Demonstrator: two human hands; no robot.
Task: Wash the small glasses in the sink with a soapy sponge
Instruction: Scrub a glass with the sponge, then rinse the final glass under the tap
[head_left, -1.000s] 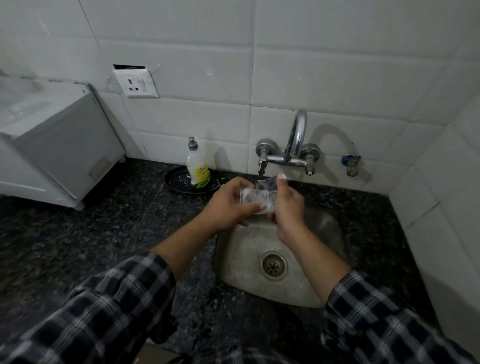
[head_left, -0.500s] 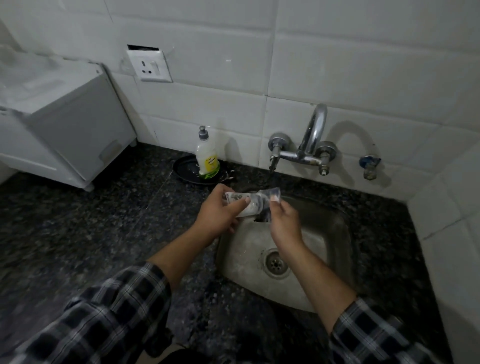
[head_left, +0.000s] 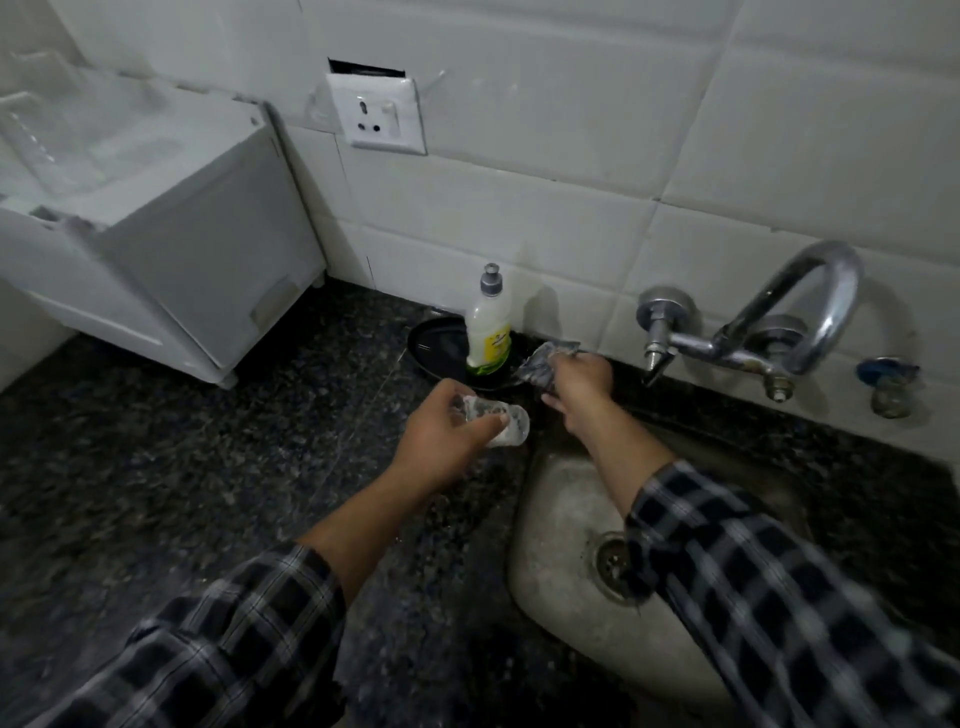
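My left hand (head_left: 441, 441) grips a small clear glass (head_left: 496, 422) lying on its side, soapy, just left of the steel sink (head_left: 571, 519). My right hand (head_left: 579, 387) holds a grey, crumpled sponge (head_left: 543, 364) above the black dish (head_left: 436, 348), close to the soap bottle (head_left: 488, 327). The two hands are apart. No water runs from the tap (head_left: 810, 306).
Dark speckled granite counter (head_left: 208, 467) surrounds the sink. A white appliance (head_left: 156, 249) stands at the back left. A wall socket (head_left: 376, 117) sits above the bottle. A small blue valve (head_left: 888, 376) is right of the tap. The drain (head_left: 615, 564) shows in the basin.
The hands have separated: the right hand drew the sponge out of the glass and moved it left toward the dish, while the left hand carried the glass to the sink's left edge.
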